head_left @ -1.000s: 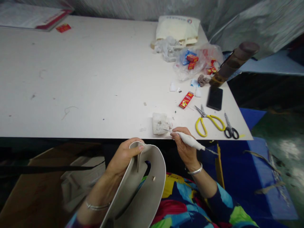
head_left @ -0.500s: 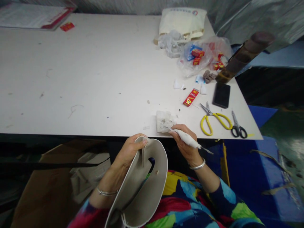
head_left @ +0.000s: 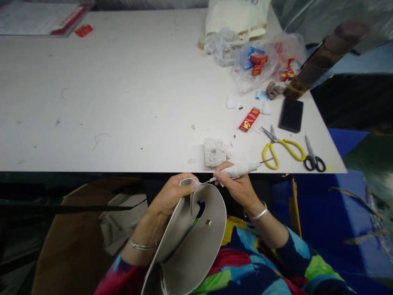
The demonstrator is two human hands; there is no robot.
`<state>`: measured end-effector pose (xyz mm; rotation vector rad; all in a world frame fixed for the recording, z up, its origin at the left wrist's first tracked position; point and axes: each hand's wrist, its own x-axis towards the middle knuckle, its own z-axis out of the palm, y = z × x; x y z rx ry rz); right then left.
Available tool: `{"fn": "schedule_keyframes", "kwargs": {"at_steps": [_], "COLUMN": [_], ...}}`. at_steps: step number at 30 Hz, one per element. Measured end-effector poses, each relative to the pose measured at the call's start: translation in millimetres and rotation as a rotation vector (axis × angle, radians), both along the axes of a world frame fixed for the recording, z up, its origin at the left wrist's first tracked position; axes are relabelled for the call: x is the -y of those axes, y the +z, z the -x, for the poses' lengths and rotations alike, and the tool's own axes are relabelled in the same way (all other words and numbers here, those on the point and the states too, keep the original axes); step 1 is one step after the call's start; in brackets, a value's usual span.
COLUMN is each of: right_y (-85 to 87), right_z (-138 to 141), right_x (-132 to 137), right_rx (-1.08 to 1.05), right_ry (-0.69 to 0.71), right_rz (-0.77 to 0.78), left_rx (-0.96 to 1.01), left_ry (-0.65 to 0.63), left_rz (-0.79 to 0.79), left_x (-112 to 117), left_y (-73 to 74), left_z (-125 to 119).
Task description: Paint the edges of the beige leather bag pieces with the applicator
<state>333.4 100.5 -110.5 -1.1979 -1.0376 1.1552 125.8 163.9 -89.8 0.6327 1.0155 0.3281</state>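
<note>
My left hand (head_left: 175,194) pinches the upper edge of a light grey handbag (head_left: 211,246) with a cut-out handle hole and a small metal stud. The bag stands open toward me, below the table edge. In my right hand (head_left: 238,184) is a slim metal tool with a white-wrapped handle (head_left: 244,169). Its thin tip reaches the bag's rim just beside my left thumb; whether it touches is too fine to tell. A white block (head_left: 213,152) with dark marks lies on the table just beyond my right hand.
On the white table (head_left: 123,90) lie yellow-handled scissors (head_left: 284,148), small black-handled scissors (head_left: 313,157), a black phone (head_left: 291,115) and a red box (head_left: 249,119). Farther back are plastic bags (head_left: 254,67), a cloth bag (head_left: 236,18) and a brown cylinder (head_left: 325,59).
My right hand has brought the tool's tip from the white block down and left to the bag's rim. The left hand keeps its hold, and the view has shifted slightly.
</note>
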Motion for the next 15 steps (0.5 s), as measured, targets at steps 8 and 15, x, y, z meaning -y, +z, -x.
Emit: {"fn": "schedule_keyframes", "kwargs": {"at_steps": [8, 15], "right_y": [8.4, 17.9], "right_z": [1.8, 9.4], "right_x": [-6.4, -18.3], "right_rx": [0.1, 0.168], "right_ry": [0.041, 0.054], "right_rz": [0.007, 0.062], "left_rx": [-0.006, 0.007], "left_ry": [-0.014, -0.007], "left_rz": [-0.059, -0.163], "left_x": [4.7, 10.0], "left_y": [-7.8, -7.8], "left_z": [-0.8, -5.6]}}
